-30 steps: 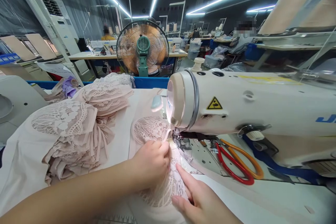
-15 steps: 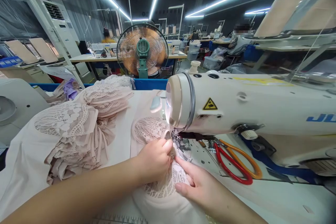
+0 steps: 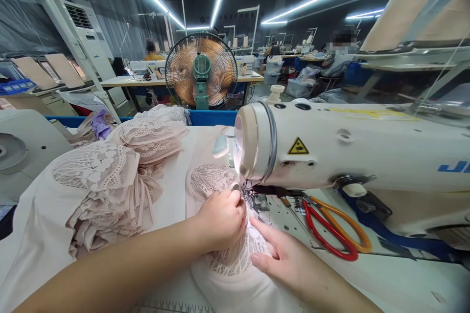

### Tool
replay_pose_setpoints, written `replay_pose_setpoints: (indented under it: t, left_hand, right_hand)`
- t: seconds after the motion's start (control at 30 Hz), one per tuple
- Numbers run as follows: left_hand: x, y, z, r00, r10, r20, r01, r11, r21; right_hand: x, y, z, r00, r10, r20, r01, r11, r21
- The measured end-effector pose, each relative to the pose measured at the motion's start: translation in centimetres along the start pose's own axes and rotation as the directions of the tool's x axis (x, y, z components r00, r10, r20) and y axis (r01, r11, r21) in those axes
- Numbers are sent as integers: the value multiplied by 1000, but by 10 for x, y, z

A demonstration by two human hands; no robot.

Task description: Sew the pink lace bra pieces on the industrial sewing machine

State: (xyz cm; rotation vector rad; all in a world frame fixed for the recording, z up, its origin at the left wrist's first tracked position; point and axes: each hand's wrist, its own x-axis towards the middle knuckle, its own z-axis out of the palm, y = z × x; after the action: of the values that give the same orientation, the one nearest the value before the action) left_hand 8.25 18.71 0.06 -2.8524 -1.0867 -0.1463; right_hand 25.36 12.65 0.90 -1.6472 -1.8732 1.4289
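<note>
A pale pink lace garment piece lies across the bed of a white sewing machine, with its lace running under the needle area. My left hand is closed on the lace just in front of the presser foot, fingertips pinched together. Along the garment's right side rests my right hand, its index finger stretched out and its thumb apart, both touching the fabric; the other fingers are partly tucked underneath. The needle tip is too small to make out.
Stacked lace pieces lie left of the machine. Scissors with red and orange handles rest right of the needle area. A ruler strip shows at the front edge. Beyond the table stands a large fan; a person sits farther back.
The whole view has shifted slightly, so everything sits a little farther right. Both hands keep nearly the same place on the lace.
</note>
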Motion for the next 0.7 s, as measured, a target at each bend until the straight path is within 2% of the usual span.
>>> replay_pose_setpoints:
  t: [0.1,0.3,0.47,0.6,0.7]
  left_hand:
    - [1,1,-3,1000,-16,21,17,1000,-18]
    - [2,1,-5,997,-75,26,76,994,-72]
    - [6,-6,-3,996,-87,18,88,994,-61]
    - [8,-10,-7,997,-73,34,74,996,-39]
    - [-4,-7,-17,997,-65,47,67,997,-33]
  right_hand:
    - [0,-2,-3,1000,23,5,-23,1000,-17]
    - [-3,-9,-4,997,-11,-79,11,1000,-5]
    - [1,-8,-3,997,-2,-78,-2,999,-44]
    - [3,-4,-2,996,17,-92,-32,985,-170]
    - [-4,3,1,987,-60,-149,10,950,-312]
